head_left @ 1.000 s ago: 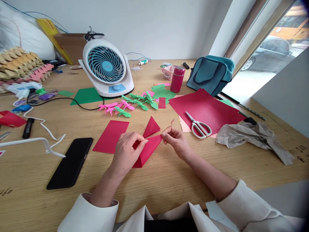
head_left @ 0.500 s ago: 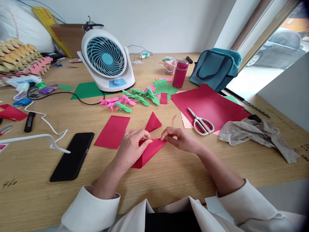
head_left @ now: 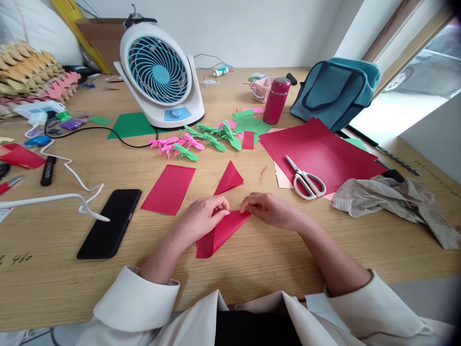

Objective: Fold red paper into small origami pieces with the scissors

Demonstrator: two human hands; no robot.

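Observation:
A sheet of red paper [head_left: 225, 231], partly folded over, lies on the table between my hands. My left hand [head_left: 203, 217] is closed on its upper left edge, thumb and fingertips together. At its upper right corner, my right hand [head_left: 268, 210] pinches the edge with curled fingers. Just beyond my hands rests a folded red paper triangle [head_left: 229, 178]. A flat red paper rectangle [head_left: 169, 189] is to the left of it. White-handled scissors [head_left: 306, 180] lie partly open on large red sheets [head_left: 324, 149] to the right.
Folded green and pink paper figures [head_left: 201, 139] lie behind the work area, before a white fan [head_left: 160, 72]. A black phone [head_left: 110, 223] is at left, under a white stand arm [head_left: 54, 198]. A red flask [head_left: 276, 101], teal bag [head_left: 333, 93] and crumpled cloth [head_left: 389, 202] stand or lie to the right.
The camera view has tilted and shifted slightly. Both hands keep their hold on the red paper, with only a small movement of the fingers along its upper edge.

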